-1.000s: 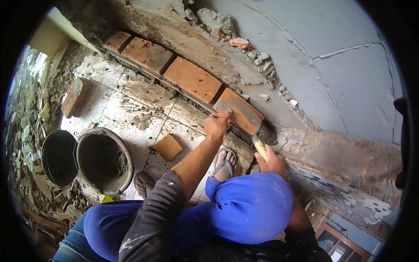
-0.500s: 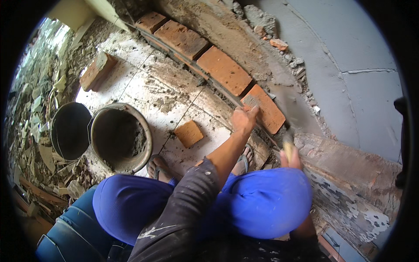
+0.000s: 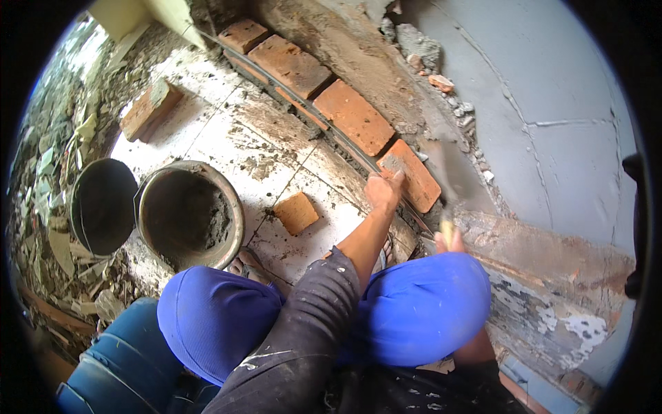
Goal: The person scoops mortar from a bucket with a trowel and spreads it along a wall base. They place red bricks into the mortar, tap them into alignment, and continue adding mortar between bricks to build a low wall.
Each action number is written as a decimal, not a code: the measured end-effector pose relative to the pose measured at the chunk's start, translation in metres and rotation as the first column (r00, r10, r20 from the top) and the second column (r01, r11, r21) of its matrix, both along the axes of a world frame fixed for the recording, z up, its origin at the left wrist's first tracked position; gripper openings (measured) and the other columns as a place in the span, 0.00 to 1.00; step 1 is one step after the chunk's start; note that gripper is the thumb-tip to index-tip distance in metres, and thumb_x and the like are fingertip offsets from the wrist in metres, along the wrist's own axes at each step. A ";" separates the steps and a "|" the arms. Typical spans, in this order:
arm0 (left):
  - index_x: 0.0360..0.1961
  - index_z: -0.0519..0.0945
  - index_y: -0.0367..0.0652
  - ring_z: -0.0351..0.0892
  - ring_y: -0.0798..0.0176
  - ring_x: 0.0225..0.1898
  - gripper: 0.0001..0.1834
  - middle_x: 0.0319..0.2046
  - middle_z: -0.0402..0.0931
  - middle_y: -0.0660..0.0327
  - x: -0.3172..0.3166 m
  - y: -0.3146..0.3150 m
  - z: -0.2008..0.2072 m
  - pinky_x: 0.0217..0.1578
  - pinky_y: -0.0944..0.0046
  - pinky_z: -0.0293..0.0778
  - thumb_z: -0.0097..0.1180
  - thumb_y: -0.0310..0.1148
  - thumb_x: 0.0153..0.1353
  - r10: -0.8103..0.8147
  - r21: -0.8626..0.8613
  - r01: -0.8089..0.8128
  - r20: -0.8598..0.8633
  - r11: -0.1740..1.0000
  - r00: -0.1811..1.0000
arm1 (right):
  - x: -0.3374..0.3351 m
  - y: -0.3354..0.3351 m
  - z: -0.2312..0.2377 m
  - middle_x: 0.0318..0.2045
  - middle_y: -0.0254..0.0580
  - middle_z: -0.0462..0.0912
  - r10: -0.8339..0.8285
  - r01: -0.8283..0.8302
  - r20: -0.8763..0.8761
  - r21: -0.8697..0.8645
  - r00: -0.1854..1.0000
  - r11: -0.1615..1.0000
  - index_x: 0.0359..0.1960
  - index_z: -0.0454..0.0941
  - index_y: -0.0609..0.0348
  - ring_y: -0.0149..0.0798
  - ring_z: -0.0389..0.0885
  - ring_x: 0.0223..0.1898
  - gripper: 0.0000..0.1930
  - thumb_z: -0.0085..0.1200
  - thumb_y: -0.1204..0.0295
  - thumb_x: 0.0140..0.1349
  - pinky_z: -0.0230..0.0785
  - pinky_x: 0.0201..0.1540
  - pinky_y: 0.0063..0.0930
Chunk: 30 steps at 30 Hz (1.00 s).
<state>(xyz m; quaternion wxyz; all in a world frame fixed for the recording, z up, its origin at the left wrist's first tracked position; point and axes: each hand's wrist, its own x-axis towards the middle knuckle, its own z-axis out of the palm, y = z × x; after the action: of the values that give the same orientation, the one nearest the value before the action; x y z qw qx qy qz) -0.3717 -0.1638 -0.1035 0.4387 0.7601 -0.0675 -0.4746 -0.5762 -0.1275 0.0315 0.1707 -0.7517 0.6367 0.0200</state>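
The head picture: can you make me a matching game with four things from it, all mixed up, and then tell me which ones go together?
Things:
1. left hand
2. right hand
3. small brick piece
4. trousers

Clues:
A. bright blue
B. lying on white tiles
C. at the end brick of the row
D. holding a pale-handled trowel

Right pairs: 1-C, 2-D, 3-B, 4-A.
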 end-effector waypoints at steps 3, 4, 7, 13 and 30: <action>0.47 0.83 0.30 0.86 0.37 0.52 0.36 0.46 0.86 0.36 0.000 0.001 0.000 0.55 0.48 0.78 0.76 0.54 0.52 0.015 -0.033 -0.016 -0.040 0.999 0.999 | 0.004 -0.001 -0.001 0.37 0.64 0.85 0.030 -0.018 -0.130 0.093 0.991 0.995 0.58 0.74 0.52 0.69 0.84 0.44 0.26 0.56 0.46 0.72 0.73 0.45 0.60; 0.48 0.83 0.30 0.85 0.36 0.53 0.35 0.47 0.85 0.35 -0.001 0.000 0.000 0.56 0.47 0.78 0.76 0.52 0.52 0.040 -0.035 -0.041 -0.021 0.999 0.999 | 0.004 -0.002 -0.002 0.37 0.64 0.86 0.010 -0.006 -0.069 0.061 0.998 0.998 0.58 0.75 0.52 0.69 0.84 0.45 0.26 0.56 0.46 0.72 0.73 0.46 0.60; 0.47 0.84 0.31 0.86 0.38 0.52 0.36 0.45 0.86 0.38 -0.004 0.001 -0.004 0.55 0.47 0.78 0.75 0.55 0.52 0.014 -0.001 -0.014 0.000 1.000 1.000 | 0.006 -0.002 -0.002 0.38 0.62 0.86 -0.161 0.190 -0.181 0.155 0.970 0.969 0.54 0.76 0.54 0.67 0.85 0.45 0.26 0.56 0.45 0.71 0.74 0.47 0.60; 0.46 0.84 0.31 0.87 0.41 0.49 0.35 0.43 0.87 0.40 -0.003 0.000 -0.014 0.53 0.50 0.79 0.75 0.55 0.52 0.030 -0.069 -0.035 -0.070 0.997 0.997 | 0.009 0.004 0.014 0.32 0.57 0.84 -0.057 0.055 -0.047 -0.041 0.997 0.998 0.49 0.77 0.56 0.64 0.85 0.38 0.26 0.57 0.44 0.70 0.75 0.45 0.55; 0.49 0.76 0.30 0.84 0.46 0.42 0.37 0.35 0.82 0.49 0.002 0.011 -0.001 0.49 0.51 0.78 0.72 0.56 0.56 0.181 -0.105 -0.182 -0.018 0.978 0.983 | 0.033 -0.015 0.002 0.33 0.65 0.85 0.157 -0.154 -0.018 0.107 0.987 0.982 0.45 0.78 0.61 0.72 0.83 0.40 0.25 0.59 0.46 0.69 0.72 0.42 0.59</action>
<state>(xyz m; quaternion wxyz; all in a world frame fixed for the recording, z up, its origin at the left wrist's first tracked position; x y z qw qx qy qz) -0.3694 -0.1523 -0.1043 0.5204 0.7366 -0.0215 -0.4315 -0.5435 -0.1422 0.0333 0.1997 -0.7887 0.5763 0.0769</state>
